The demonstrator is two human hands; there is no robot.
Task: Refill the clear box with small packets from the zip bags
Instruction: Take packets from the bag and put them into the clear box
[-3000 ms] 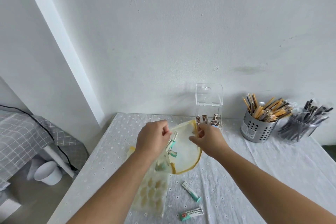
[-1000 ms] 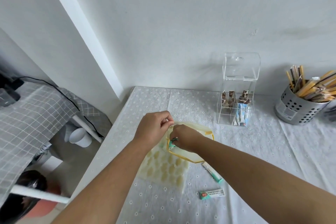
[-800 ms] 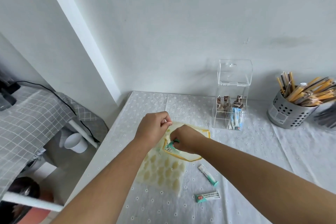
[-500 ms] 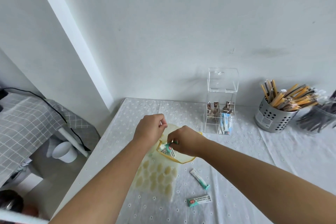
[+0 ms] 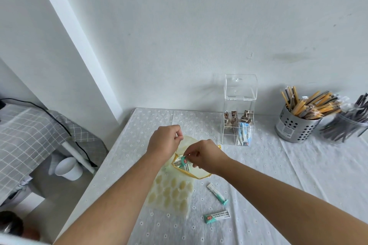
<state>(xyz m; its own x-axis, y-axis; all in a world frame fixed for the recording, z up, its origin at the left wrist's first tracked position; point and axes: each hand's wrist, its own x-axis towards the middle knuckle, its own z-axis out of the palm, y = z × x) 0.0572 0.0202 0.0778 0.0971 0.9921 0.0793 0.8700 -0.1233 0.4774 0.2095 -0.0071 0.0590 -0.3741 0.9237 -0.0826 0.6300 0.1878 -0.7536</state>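
Clear box (image 5: 240, 109) stands upright beyond and right of zip bag (image 5: 179, 183) on worktop (image 5: 298, 185), nearer right hand (image 5: 206, 155); lid raised, front slot part-filled. Right hand pinches teal-and-white packet (image 5: 184, 162) at bag mouth. Left hand (image 5: 164, 143) closed, holding bag rim up. Two loose packets (image 5: 217, 216) lie right of bag.

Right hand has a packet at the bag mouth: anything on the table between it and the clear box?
Nothing visible does. The cloth between the right hand, pinching a green-tipped packet at the zip bag, and the clear box is bare; its lid stands open.
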